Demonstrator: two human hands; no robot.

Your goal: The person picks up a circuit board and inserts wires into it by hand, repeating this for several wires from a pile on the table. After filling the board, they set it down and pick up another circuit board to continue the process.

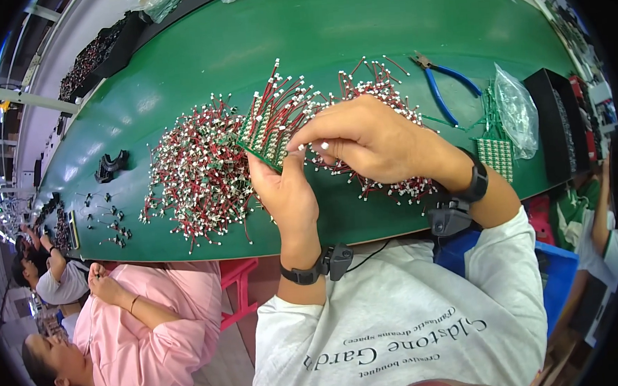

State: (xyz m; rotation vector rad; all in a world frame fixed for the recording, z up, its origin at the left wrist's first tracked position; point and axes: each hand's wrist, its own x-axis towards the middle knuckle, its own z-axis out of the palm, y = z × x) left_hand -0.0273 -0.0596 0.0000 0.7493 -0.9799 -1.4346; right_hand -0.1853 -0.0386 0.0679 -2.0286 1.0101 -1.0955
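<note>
My left hand [290,197] grips the lower edge of a green circuit board panel [255,134], thumb on its face. Rows of small parts cover the panel, and many red wires with white plugs stand up from its far side. Close by the left thumb, my right hand [370,139] has thumb and forefinger pinched together over the panel's right edge. Small white plugs [324,146] show at its fingertips, seemingly on a short wire mostly hidden by the fingers. A large heap of red wires with white plugs [203,170] lies left of the panel; another pile [410,188] lies under my right hand.
Blue-handled cutters [445,88], another green panel [494,157], a clear plastic bag [516,112] and a black bin [555,121] are at the right of the green table [342,23]. Small black parts [115,227] lie at the left. Beside me sits a person in pink [155,327].
</note>
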